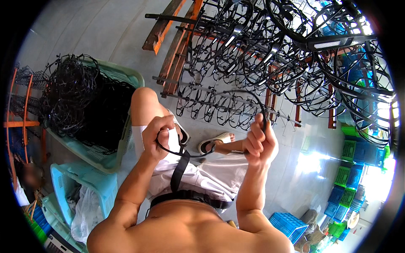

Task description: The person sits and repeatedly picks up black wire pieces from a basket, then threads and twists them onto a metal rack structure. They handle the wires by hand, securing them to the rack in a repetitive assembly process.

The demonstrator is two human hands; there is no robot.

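**One black strip between left hand and right hand**

Strip: curved; lower run lies crosswise between the separated hands, upper arc extends ahead and leftward from the right. Left hand: fingers closed on strip. Right hand: fingers curled around strip, nearer the rack of hanging black parts ahead. Obstruction: bent knee, between left hand and filled green crate.

This is a workshop: black hoops hang up to the rack's near edge; plastic crates stand stacked.
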